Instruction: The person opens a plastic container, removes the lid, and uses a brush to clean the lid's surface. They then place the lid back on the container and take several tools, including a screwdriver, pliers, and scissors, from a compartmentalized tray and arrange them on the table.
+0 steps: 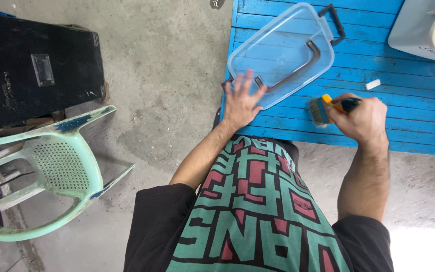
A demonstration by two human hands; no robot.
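Two bare hands at work over a blue table [404, 100], seen from above the person's head. Far left: black case [31, 65] on the floor, cut off by the frame's left edge, small plate on its top too blurred to read. Below it a pale green chair [56, 166] with chipped blue paint, also cropped at left; dark cables near its legs are hard to make out. Floor [162, 75] is bare grey concrete, stained.

Left hand [240, 100] lies flat with fingers spread, pressing on the near corner of a clear lid [283, 50]; it clasps nothing, only holds it down. The lid lies on the table's left end, tilted diagonally, dark handle [298, 63] running across its middle and a dark clip [334, 22] at its far corner. Planks show through the plastic.

Right hand [361, 118] is closed in a fist around a brush [328, 107], yellow ferrule and dark grip; most of the grip is hidden in the fist. Bristles point left, just beside the lid's near edge; contact with the table cannot be told.

Small white block [373, 84] lies on the planks past the hand. Top right, a white box [424, 27] is cut off by the corner. The person's patterned shirt [258, 211] fills the bottom centre.
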